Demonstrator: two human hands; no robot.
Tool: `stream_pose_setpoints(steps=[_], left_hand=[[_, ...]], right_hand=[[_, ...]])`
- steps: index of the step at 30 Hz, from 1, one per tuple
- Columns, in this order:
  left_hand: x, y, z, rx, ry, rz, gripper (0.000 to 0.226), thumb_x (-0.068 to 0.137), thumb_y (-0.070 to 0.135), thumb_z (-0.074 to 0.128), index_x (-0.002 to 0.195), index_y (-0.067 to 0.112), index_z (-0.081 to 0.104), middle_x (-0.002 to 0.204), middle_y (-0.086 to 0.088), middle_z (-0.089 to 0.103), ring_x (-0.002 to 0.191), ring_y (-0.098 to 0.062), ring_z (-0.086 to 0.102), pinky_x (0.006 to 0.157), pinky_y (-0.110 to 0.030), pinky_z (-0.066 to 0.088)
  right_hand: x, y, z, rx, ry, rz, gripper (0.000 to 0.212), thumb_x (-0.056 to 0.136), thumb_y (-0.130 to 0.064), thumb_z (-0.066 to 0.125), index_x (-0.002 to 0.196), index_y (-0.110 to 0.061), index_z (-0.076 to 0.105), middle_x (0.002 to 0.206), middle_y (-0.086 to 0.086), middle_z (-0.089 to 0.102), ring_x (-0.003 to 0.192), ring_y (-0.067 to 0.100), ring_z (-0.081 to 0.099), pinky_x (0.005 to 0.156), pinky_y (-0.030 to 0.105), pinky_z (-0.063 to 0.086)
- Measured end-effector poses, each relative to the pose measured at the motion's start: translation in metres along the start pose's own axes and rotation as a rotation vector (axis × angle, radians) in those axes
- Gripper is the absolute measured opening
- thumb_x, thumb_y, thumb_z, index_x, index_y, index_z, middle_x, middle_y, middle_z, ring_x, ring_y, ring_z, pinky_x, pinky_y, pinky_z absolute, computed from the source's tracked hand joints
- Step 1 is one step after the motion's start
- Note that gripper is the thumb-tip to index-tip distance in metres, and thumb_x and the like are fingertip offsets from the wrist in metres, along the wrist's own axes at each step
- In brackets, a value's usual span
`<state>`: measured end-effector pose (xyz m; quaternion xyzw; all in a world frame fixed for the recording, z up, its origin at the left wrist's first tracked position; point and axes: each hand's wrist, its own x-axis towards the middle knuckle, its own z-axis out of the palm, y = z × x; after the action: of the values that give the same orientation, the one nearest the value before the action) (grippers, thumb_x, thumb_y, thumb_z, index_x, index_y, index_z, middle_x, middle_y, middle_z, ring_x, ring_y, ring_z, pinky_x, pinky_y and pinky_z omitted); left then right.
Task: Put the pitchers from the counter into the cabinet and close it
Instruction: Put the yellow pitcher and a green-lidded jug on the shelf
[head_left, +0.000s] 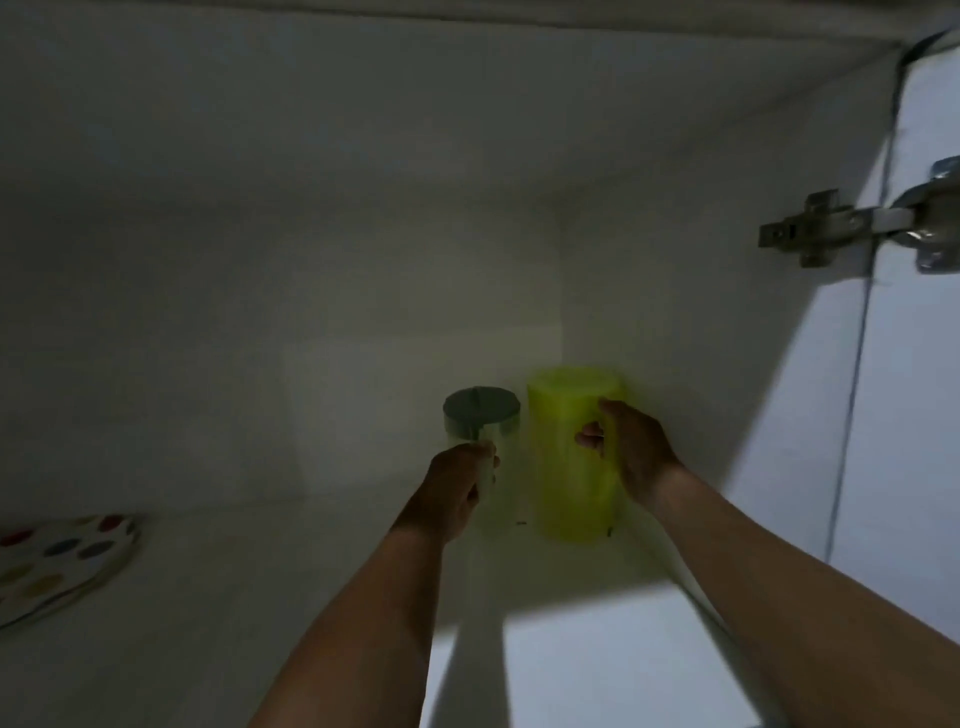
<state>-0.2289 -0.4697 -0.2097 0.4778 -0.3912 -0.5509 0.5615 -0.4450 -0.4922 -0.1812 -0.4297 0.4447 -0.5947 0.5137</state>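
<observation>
Inside the white cabinet, a clear pitcher with a grey lid (482, 410) stands on the shelf (311, 597), left of a yellow-green pitcher (569, 467). My left hand (457, 493) is closed around the clear pitcher's handle. My right hand (631, 452) grips the handle on the right side of the yellow-green pitcher. Both pitchers are upright, close side by side, deep in the cabinet near its back wall. The view is dim and slightly blurred.
A plate with coloured dots (57, 556) lies on the same shelf at the far left. The cabinet's right side wall carries a metal hinge (852, 228), with the open door (930, 415) beyond it.
</observation>
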Motion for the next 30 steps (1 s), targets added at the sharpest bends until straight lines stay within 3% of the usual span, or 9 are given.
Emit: stream_pose_setpoints(steps=[3,6,14,17,19,21,24,26,30], left_hand=[[0.050,-0.002,0.000,0.002,0.049,-0.018,0.020,0.097,0.017,0.059,0.111,0.003,0.063,0.094,-0.009,0.066,0.089,-0.023,0.061,0.090,-0.037,0.047],[0.087,-0.002,0.001,0.026,0.045,-0.060,0.017,0.095,0.018,0.061,0.103,0.004,0.066,0.093,-0.012,0.065,0.088,-0.026,0.060,0.083,-0.037,0.047],[0.127,0.003,-0.001,0.083,0.027,-0.109,0.009,0.093,0.012,0.063,0.096,0.004,0.068,0.084,-0.013,0.068,0.075,-0.026,0.063,0.072,-0.035,0.051],[0.128,0.005,-0.002,0.159,0.062,-0.104,0.022,0.092,0.023,0.067,0.104,0.005,0.068,0.095,-0.014,0.068,0.086,-0.028,0.062,0.077,-0.037,0.050],[0.122,0.007,0.002,0.291,0.102,-0.064,0.029,0.093,0.037,0.064,0.098,0.008,0.066,0.090,-0.011,0.063,0.079,-0.025,0.059,0.074,-0.034,0.047],[0.110,0.010,0.004,0.446,0.148,-0.042,0.046,0.095,0.046,0.057,0.110,0.003,0.065,0.083,-0.008,0.060,0.070,-0.020,0.057,0.069,-0.030,0.047],[0.081,0.017,0.000,0.575,0.220,-0.052,0.076,0.090,0.062,0.050,0.139,0.003,0.050,0.126,-0.017,0.063,0.115,-0.032,0.063,0.099,-0.040,0.050],[0.055,0.022,-0.003,0.621,0.231,-0.047,0.083,0.090,0.064,0.049,0.147,0.003,0.042,0.140,-0.018,0.056,0.128,-0.035,0.055,0.108,-0.044,0.044],[-0.015,0.027,-0.008,0.619,0.216,0.008,0.072,0.096,0.055,0.047,0.145,0.003,0.044,0.144,-0.020,0.054,0.117,-0.030,0.061,0.088,-0.035,0.051]], right_hand=[[0.046,0.008,0.014,0.025,0.022,-0.002,0.040,0.095,-0.033,0.058,0.126,-0.008,0.058,0.077,0.008,0.061,0.076,0.029,0.068,0.103,0.051,0.047],[0.084,0.011,0.026,0.022,0.040,-0.017,0.032,0.096,-0.032,0.058,0.122,-0.013,0.056,0.074,0.008,0.061,0.068,0.027,0.066,0.099,0.051,0.047],[0.129,0.018,0.043,-0.090,0.090,-0.061,0.025,0.095,-0.034,0.055,0.103,-0.011,0.062,0.068,0.006,0.059,0.057,0.019,0.061,0.072,0.036,0.045],[0.124,0.014,0.036,-0.200,0.076,-0.042,0.032,0.093,-0.043,0.056,0.094,-0.013,0.066,0.075,0.010,0.066,0.072,0.029,0.063,0.076,0.041,0.045],[0.115,0.010,0.032,-0.381,0.139,-0.083,0.041,0.091,-0.050,0.056,0.077,-0.011,0.063,0.076,0.015,0.066,0.073,0.032,0.062,0.075,0.044,0.048],[0.102,0.005,0.029,-0.475,0.205,-0.144,0.046,0.091,-0.051,0.059,0.069,-0.010,0.057,0.069,0.012,0.058,0.067,0.028,0.056,0.069,0.041,0.045],[0.077,0.003,0.027,-0.519,0.187,-0.162,0.050,0.088,-0.051,0.064,0.116,-0.010,0.058,0.107,0.011,0.063,0.100,0.029,0.062,0.080,0.034,0.044],[0.055,0.000,0.024,-0.561,0.148,-0.166,0.063,0.087,-0.051,0.065,0.133,-0.012,0.048,0.126,0.013,0.061,0.112,0.030,0.060,0.083,0.032,0.045],[-0.005,-0.013,0.019,-0.599,0.039,-0.180,0.065,0.089,-0.048,0.064,0.138,-0.013,0.040,0.135,0.014,0.050,0.111,0.030,0.056,0.081,0.033,0.042]])
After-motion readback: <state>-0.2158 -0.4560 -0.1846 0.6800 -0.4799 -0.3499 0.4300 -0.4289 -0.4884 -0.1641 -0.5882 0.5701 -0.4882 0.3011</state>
